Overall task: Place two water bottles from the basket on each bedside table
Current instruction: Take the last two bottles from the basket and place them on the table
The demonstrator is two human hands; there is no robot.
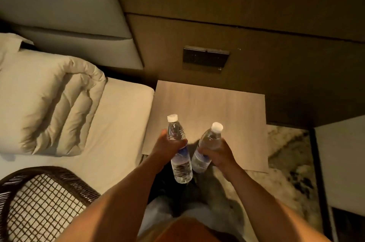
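Two clear plastic water bottles with white caps, one per hand: left hand [167, 148] wrapped round upright bottle [178, 151], right hand [216, 153] round tilted bottle [207, 148]. Both over near edge of pale wooden bedside table [227, 103], not down yet. Risk: tilted one set too near the edge topples off. Dark wicker basket [39, 198] on bed.

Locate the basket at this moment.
In the head view the basket sits at lower left on the bed, beside the left forearm, below the pillow.
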